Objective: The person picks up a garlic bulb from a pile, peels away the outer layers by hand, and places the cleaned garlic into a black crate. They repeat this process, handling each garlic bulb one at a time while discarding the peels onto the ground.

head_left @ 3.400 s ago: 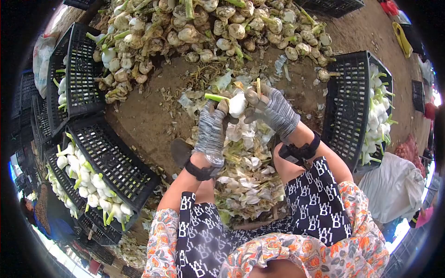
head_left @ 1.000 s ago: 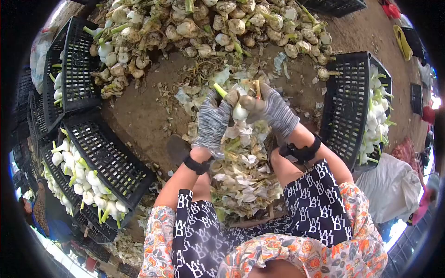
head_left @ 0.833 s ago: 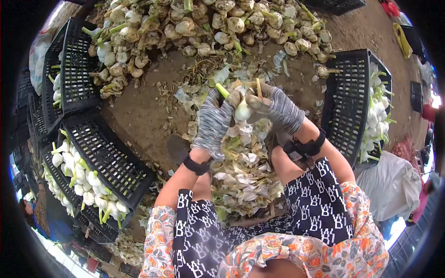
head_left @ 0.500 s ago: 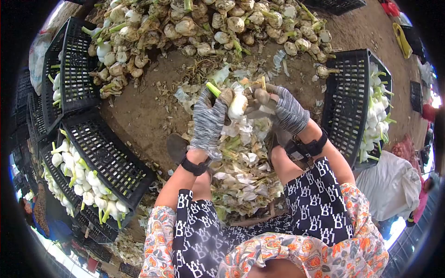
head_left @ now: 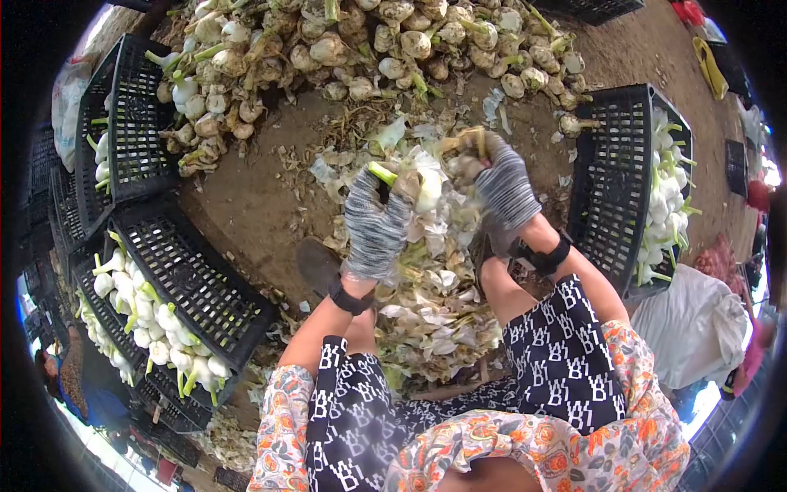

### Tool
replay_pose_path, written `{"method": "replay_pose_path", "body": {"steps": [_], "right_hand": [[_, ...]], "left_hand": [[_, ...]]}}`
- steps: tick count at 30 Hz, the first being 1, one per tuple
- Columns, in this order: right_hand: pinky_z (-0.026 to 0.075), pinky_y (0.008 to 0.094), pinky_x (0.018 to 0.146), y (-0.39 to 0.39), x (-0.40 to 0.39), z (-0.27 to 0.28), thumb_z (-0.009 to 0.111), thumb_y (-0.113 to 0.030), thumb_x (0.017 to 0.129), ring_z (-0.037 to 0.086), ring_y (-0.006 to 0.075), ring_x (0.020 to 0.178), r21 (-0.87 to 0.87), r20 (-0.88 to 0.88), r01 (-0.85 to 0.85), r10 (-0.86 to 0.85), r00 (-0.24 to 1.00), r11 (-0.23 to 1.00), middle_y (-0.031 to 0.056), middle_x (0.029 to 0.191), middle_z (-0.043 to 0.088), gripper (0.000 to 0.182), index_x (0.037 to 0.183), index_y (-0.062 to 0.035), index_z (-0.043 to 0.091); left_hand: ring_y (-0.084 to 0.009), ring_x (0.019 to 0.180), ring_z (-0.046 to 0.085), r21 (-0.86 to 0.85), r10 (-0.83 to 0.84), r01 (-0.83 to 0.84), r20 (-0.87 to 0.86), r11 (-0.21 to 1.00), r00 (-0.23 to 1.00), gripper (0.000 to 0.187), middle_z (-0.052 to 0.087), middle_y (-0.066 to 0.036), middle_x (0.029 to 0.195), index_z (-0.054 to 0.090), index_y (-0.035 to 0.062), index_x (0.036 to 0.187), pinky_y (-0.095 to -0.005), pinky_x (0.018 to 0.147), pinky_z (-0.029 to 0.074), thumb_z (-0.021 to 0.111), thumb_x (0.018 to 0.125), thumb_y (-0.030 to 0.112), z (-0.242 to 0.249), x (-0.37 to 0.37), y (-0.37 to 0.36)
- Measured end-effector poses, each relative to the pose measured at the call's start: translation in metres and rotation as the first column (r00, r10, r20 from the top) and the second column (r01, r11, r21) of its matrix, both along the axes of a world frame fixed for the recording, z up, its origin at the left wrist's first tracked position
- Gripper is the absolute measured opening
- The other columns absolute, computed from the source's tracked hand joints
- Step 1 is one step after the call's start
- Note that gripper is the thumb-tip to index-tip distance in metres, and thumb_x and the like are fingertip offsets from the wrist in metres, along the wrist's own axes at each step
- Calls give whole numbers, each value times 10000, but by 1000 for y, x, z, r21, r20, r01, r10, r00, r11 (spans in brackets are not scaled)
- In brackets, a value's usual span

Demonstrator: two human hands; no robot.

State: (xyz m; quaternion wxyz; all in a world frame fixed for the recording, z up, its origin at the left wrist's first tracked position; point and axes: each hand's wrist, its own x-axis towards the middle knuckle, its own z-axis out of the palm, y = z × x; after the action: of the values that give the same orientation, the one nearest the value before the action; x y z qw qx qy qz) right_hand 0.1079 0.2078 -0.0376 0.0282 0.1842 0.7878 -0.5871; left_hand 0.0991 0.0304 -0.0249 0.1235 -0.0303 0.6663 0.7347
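Note:
My left hand [head_left: 377,215], in a grey knit glove, is closed around a garlic bulb [head_left: 429,189]. The bulb is white and peeled, and its cut green stem [head_left: 382,172] sticks out past my thumb. To the right, my gloved right hand [head_left: 502,182] is raised with bent fingers, apart from the bulb and smeared by motion. A tan, dry-looking strip [head_left: 469,139] shows at its fingertips; its kind is too blurred to tell. Below both hands, loose garlic skins [head_left: 434,316] cover the ground between my feet.
A large heap of unpeeled garlic [head_left: 328,49] lies ahead. Black crates stand around me: one with white bulbs at the right [head_left: 611,189], another at the left [head_left: 193,279], and one farther up [head_left: 143,115]. A white sack [head_left: 689,328] sits at right.
My right hand has moved up and away from the bulb, taking the tan strip with it. My left hand has turned slightly and shifted right, still holding the garlic.

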Motion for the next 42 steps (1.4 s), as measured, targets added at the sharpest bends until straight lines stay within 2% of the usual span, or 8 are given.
{"method": "replay_pose_path", "body": {"steps": [3, 5, 10, 17, 30, 34, 38, 42], "right_hand": [[470, 258, 621, 17, 5, 1, 560, -113, 829, 558, 113, 685, -60, 190, -5, 17, 982, 998, 78, 787, 611, 228, 1032, -9, 553], [469, 248, 603, 17, 7, -4, 572, -164, 839, 550, 95, 684, 69, -9, -143, 144, 989, 987, 66, 771, 603, 283, 1078, -14, 542], [465, 250, 628, -12, -3, 40, 616, -252, 828, 519, 83, 714, -332, 137, -101, 154, 978, 938, 44, 770, 563, 381, 1100, -4, 519], [454, 253, 726, -1, -3, 31, 593, -246, 842, 521, 99, 818, -295, 87, -324, 363, 928, 899, 59, 893, 575, 352, 1083, 0, 521], [468, 271, 788, 9, 1, 51, 637, -230, 810, 543, 119, 905, -698, 268, -35, 306, 914, 716, 53, 1000, 586, 472, 1187, 0, 470], [454, 274, 776, -6, 6, 33, 696, -257, 753, 553, 125, 870, -149, 23, -279, 286, 958, 949, 86, 982, 606, 540, 1174, 4, 482], [456, 276, 793, -4, 9, 34, 668, -188, 764, 567, 130, 877, -291, 137, -144, 190, 972, 946, 106, 961, 625, 422, 1121, -3, 537], [486, 296, 726, -10, 8, 52, 649, -130, 749, 612, 176, 805, -23, 63, -179, 180, 982, 984, 123, 899, 636, 354, 1066, -1, 559]], "left_hand": [[-77, 763, 519, 222, -45, 25, 87, 975, 995, 153, 558, -2, 847, 527, 52, 949, -223, 698, 448, 595, 849, 146, -5, -1, -4], [-75, 789, 510, 299, -47, -2, 157, 954, 986, 149, 554, -9, 881, 523, 55, 959, -223, 701, 446, 585, 854, 140, -15, -2, -6], [-79, 804, 497, 192, -70, 49, 104, 980, 992, 145, 544, -13, 896, 514, 56, 978, -230, 723, 438, 564, 868, 135, -14, -1, -6], [-90, 812, 496, 150, -111, 103, 47, 983, 993, 116, 542, -18, 884, 509, 52, 964, -237, 758, 425, 541, 878, 124, -11, 2, -2], [-92, 763, 504, -22, -57, 55, -113, 998, 992, 158, 543, -20, 831, 514, 51, 947, -240, 717, 437, 594, 847, 143, -4, 3, 0], [-199, 745, 538, -263, -61, -14, -277, 965, 959, 186, 551, -87, 852, 519, 38, 929, -298, 694, 442, 627, 805, 125, -9, 8, 3], [-295, 768, 545, -409, -122, -114, -509, 905, 852, 220, 551, -133, 864, 527, 41, 930, -351, 705, 445, 647, 750, 83, 1, 4, 3], [-305, 787, 557, -420, -180, -149, -646, 895, 742, 308, 540, -128, 924, 536, 76, 950, -355, 693, 461, 688, 688, 23, 0, 6, 3]]}}
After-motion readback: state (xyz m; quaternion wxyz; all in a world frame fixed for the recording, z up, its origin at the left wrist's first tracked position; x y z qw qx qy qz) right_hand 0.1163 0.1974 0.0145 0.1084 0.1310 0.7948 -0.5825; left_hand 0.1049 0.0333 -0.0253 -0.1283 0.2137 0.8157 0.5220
